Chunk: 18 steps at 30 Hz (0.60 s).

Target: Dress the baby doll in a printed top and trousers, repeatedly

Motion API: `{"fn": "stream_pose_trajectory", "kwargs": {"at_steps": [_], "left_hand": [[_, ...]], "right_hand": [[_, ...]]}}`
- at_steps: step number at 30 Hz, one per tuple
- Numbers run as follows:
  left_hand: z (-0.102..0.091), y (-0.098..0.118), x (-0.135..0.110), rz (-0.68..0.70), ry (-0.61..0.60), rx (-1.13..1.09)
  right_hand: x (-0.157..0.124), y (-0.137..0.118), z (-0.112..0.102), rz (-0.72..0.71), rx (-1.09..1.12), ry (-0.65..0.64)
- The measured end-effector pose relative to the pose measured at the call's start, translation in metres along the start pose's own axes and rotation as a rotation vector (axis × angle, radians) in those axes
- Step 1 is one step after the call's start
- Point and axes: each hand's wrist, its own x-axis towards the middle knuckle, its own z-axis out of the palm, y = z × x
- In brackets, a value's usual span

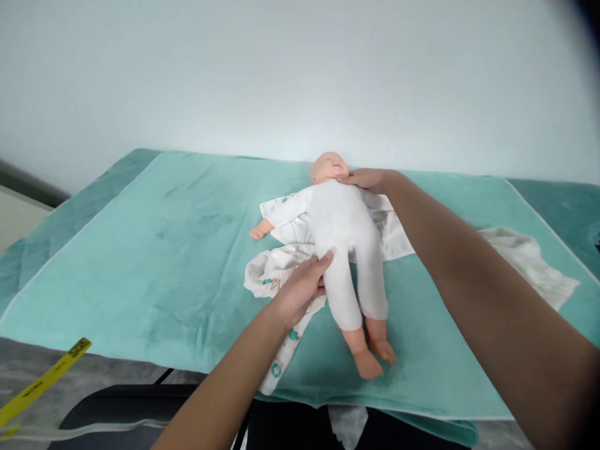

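A baby doll point(344, 215) with a white cloth body lies on its back on a green towel, head toward the wall. My left hand point(304, 284) grips the doll's upper leg, thumb on top and fingers tucked beneath. Up at the doll's neck and shoulder, my right hand point(368, 179) is closed around it, its fingers partly hidden. White printed baby clothing is spread under the doll: a top point(398, 240) behind its torso and pants point(267, 275) beside and below its hip. One pant leg extends toward the table's front edge, partly behind my left hand.
The green towel point(140, 262) covers the table against a white wall. A crumpled white cloth point(529, 259) lies on the right, partly behind my right arm. A yellow strap point(44, 381) and a dark chair point(122, 412) are at the lower left.
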Motion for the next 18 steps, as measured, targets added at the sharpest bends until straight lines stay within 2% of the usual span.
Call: {"fn": "stream_pose_trajectory", "kwargs": {"at_steps": [3, 7, 10, 12, 15, 16, 18], "left_hand": [[0.015, -0.008, 0.016, 0.009, -0.041, -0.172], [0.028, -0.009, 0.026, -0.007, -0.085, -0.338], [0.034, -0.003, 0.023, -0.012, -0.08, -0.369], [0.038, 0.008, 0.017, -0.009, -0.07, -0.36], [0.04, 0.036, 0.001, 0.005, -0.055, -0.339], [0.038, 0.048, -0.006, 0.011, -0.045, -0.327], [0.031, 0.072, -0.021, 0.033, -0.008, -0.289]], "right_hand": [[0.012, 0.006, -0.002, 0.024, 0.078, -0.147], [0.02, 0.019, -0.004, -0.036, 0.093, -0.175], [0.013, 0.016, -0.007, -0.112, 0.099, -0.198], [0.001, 0.003, -0.008, -0.162, 0.097, -0.224], [-0.019, -0.037, 0.001, -0.202, 0.069, -0.212], [-0.024, -0.053, 0.009, -0.206, 0.05, -0.183], [-0.027, -0.087, 0.03, -0.259, -0.014, -0.03]]}}
